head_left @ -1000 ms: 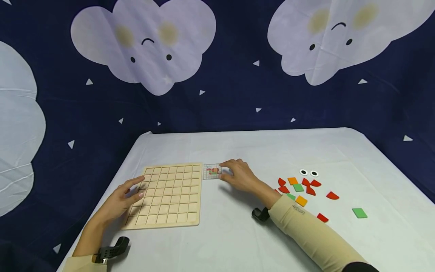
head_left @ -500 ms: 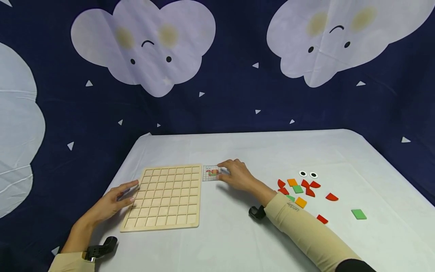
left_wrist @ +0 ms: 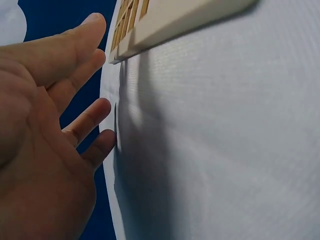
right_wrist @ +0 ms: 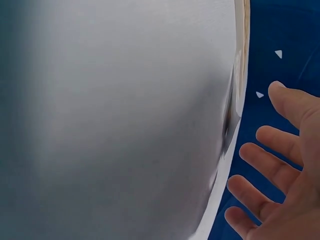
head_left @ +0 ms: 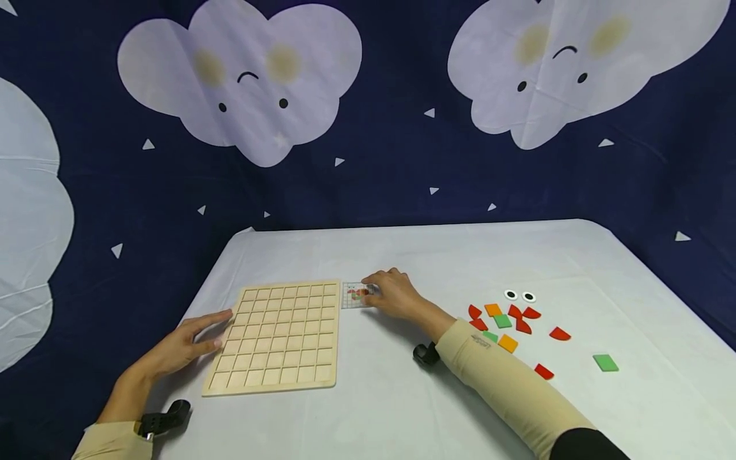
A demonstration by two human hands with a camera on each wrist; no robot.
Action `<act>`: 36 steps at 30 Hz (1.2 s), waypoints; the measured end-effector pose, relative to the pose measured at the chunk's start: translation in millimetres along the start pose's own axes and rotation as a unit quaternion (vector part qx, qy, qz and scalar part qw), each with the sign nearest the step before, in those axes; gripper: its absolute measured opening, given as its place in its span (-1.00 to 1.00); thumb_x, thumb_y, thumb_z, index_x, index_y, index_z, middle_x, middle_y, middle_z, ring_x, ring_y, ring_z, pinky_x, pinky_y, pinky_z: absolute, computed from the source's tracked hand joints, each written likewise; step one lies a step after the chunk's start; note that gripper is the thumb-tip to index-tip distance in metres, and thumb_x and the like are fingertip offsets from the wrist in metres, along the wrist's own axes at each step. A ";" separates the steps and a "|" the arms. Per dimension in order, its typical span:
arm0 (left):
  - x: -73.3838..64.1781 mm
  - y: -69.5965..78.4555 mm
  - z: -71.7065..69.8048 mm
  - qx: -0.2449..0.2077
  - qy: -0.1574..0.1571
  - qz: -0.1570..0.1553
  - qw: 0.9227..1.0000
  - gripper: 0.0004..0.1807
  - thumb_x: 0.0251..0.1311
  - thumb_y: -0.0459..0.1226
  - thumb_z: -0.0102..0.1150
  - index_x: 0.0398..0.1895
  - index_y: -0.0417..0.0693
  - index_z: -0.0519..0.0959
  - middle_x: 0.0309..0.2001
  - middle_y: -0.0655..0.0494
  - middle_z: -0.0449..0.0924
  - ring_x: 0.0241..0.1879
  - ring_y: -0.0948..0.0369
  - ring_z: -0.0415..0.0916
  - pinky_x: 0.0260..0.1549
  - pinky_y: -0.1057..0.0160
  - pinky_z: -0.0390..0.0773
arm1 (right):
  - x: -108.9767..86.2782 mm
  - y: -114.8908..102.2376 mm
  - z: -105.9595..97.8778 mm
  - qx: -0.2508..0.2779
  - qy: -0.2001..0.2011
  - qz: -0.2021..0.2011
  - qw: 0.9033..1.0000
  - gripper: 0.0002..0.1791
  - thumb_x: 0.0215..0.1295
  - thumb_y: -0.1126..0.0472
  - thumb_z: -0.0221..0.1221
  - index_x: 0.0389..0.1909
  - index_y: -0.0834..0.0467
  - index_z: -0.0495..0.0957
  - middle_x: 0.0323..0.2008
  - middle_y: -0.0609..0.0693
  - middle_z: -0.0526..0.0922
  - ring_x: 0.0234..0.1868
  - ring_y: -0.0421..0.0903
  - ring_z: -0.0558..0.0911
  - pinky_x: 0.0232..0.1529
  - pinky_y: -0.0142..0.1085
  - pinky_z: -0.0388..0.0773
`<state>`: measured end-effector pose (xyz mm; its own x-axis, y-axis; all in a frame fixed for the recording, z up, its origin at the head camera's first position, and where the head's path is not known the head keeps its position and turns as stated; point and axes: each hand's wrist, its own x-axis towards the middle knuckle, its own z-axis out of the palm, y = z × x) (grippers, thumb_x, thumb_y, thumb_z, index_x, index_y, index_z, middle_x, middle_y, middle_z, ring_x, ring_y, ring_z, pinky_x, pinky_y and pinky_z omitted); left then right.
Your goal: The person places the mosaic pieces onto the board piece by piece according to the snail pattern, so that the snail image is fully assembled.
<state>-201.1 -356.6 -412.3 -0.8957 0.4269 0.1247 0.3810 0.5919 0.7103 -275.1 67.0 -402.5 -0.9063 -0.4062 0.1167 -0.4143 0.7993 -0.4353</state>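
A square wooden grid board [head_left: 282,338] lies on the white table, its cells bare. At its left edge is my left hand [head_left: 178,348], thumb and fingers apart and holding nothing; the left wrist view shows the fingers [left_wrist: 87,120] loosely extended, with the board's corner [left_wrist: 185,22] beyond them. Right of the board's upper corner lies a small clear gridded card [head_left: 352,296] printed with a coloured picture. My right hand [head_left: 399,295] hovers over the card's right part and hides some of it. In the right wrist view its fingers [right_wrist: 270,162] are spread, gripping nothing.
Loose flat pieces are scattered on the right: several red quarter-rounds [head_left: 559,334], orange squares [head_left: 508,344], green pieces [head_left: 605,363] and two eye discs [head_left: 528,297]. The right forearm [head_left: 494,370] crosses the table in front of some. A dark blue cloth with clouds hangs behind.
My left hand has drawn back leftward from over the board to its left edge. My right hand has shifted slightly left, covering more of the card. The view has tilted a little.
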 end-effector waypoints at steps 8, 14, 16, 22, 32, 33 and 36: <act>-1.3 -5.2 -1.1 0.007 0.005 0.023 1.000 -0.43 0.16 -0.29 0.17 0.23 -0.36 0.36 0.28 0.55 0.22 0.17 0.88 -0.10 0.06 0.77 -0.10 | 8.5 -0.7 3.2 -0.011 -0.014 0.013 1.000 -0.56 0.18 0.04 0.23 0.10 0.05 0.56 0.14 0.01 0.57 0.14 0.12 0.44 0.14 0.03 0.28; 0.0 -9.3 -0.6 0.011 0.007 0.049 0.999 -0.45 0.13 -0.34 0.18 0.19 -0.40 0.39 0.21 0.69 0.20 0.18 0.86 -0.05 0.00 0.81 -0.09 | 12.9 -0.1 4.9 -0.023 -0.027 0.020 0.999 -0.56 0.19 0.03 0.24 0.10 0.03 0.56 0.13 -0.02 0.58 0.14 0.12 0.43 0.14 0.03 0.28; 0.4 -10.2 0.2 0.016 0.007 0.050 0.999 -0.46 0.13 -0.33 0.18 0.19 -0.38 0.40 0.20 0.67 0.21 0.17 0.86 -0.05 0.00 0.81 -0.10 | 14.2 0.0 5.5 -0.031 -0.030 0.021 0.999 -0.56 0.19 0.03 0.23 0.10 0.02 0.56 0.13 -0.04 0.59 0.13 0.12 0.43 0.13 0.02 0.29; 1.1 -12.1 4.2 0.023 0.020 0.044 0.999 -0.48 0.11 -0.33 0.18 0.18 -0.35 0.43 0.24 0.51 0.27 0.17 0.83 -0.03 0.00 0.79 -0.09 | 17.7 -0.5 7.6 -0.041 -0.033 0.021 0.998 -0.60 0.19 0.05 0.23 0.07 -0.01 0.58 0.14 -0.06 0.58 0.13 0.09 0.42 0.10 -0.01 0.29; 0.9 -3.6 5.7 0.032 0.025 -0.033 0.999 -0.44 0.09 -0.30 0.21 0.20 -0.30 0.42 0.26 -0.42 0.28 0.24 -0.26 -0.04 0.10 -0.33 -0.07 | 16.5 -1.5 7.2 -0.089 -0.040 0.003 0.995 -0.66 0.16 0.07 0.27 -0.01 -0.04 0.62 0.17 -0.10 0.55 0.13 0.10 0.42 0.05 0.00 0.31; 1.1 -3.1 6.2 0.031 0.025 -0.035 0.999 -0.44 0.09 -0.30 0.21 0.20 -0.30 0.42 0.25 -0.43 0.28 0.24 -0.26 -0.04 0.10 -0.32 -0.06 | 15.9 -0.8 6.9 -0.092 -0.042 0.000 0.995 -0.66 0.16 0.08 0.26 -0.01 -0.04 0.62 0.17 -0.11 0.55 0.13 0.10 0.42 0.05 0.00 0.32; 1.6 -1.4 7.7 0.030 0.026 -0.037 0.999 -0.44 0.08 -0.30 0.21 0.20 -0.30 0.42 0.25 -0.42 0.28 0.23 -0.24 -0.04 0.10 -0.29 -0.05 | 13.5 2.0 4.5 -0.093 -0.044 -0.002 0.995 -0.66 0.16 0.08 0.27 -0.01 -0.04 0.62 0.17 -0.11 0.55 0.13 0.11 0.41 0.04 0.01 0.31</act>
<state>-201.2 -351.5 -418.4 -0.9320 0.3449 0.1111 0.3251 0.6607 0.6765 -287.9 61.1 -405.8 -0.8970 -0.4405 0.0359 -0.4338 0.8620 -0.2622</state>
